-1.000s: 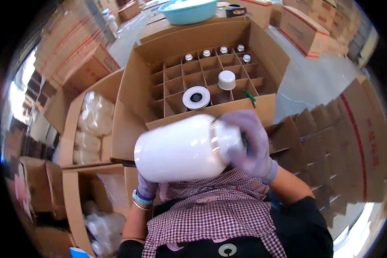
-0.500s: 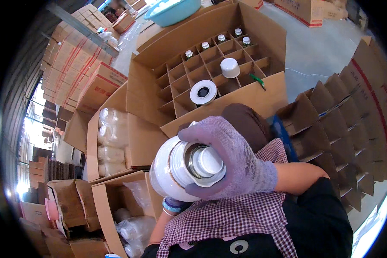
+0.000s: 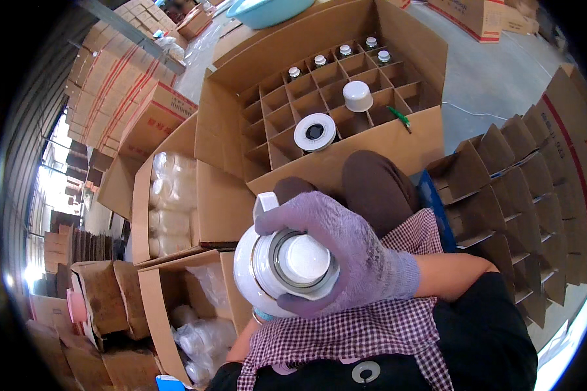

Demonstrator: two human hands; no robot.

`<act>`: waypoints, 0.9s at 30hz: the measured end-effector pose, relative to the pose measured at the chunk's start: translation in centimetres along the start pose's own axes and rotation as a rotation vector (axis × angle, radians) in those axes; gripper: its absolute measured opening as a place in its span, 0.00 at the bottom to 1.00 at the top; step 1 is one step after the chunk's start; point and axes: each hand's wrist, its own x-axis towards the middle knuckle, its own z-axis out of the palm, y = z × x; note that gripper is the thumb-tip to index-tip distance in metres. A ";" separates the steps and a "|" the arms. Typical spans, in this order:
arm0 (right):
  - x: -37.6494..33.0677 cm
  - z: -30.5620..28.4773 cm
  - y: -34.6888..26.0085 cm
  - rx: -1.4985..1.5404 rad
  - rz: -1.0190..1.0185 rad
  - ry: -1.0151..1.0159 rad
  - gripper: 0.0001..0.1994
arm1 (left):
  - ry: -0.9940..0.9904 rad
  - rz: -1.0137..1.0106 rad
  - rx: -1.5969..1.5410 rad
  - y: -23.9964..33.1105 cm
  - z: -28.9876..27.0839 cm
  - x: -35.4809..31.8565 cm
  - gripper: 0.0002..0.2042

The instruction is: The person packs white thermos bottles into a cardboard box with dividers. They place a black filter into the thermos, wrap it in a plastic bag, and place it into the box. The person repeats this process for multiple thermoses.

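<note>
My right hand (image 3: 352,254), in a grey-purple glove, is wrapped round the top of a white vacuum flask (image 3: 244,264). The flask is tilted towards me, with a white handle (image 3: 265,203) at its far side. A white stopper (image 3: 308,258) sits inside the metal-rimmed mouth. My left forearm (image 3: 240,340) reaches behind the flask; the left hand and its fingers are hidden there. Ahead, a white cup-shaped lid (image 3: 358,96) and a white round part with a dark centre (image 3: 315,132) rest on cardboard dividers.
The open divided carton (image 3: 346,166) in front holds several white-capped bottles. A small green object (image 3: 400,118) lies near its edge. At left are cartons with plastic-wrapped items (image 3: 169,195) and clear bags (image 3: 205,342). Another divider grid (image 3: 496,189) stands at right. A blue basin (image 3: 270,12) is far ahead.
The flask has turned and tipped slightly, so its handle and more of the stopper's top now show. The right hand keeps its grip and sits slightly lower. The left wrist is more covered.
</note>
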 end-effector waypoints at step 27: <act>6.5 -0.2 12.6 0.437 0.278 0.183 0.28 | 0.206 -0.143 -0.360 -2.2 -4.0 4.1 0.38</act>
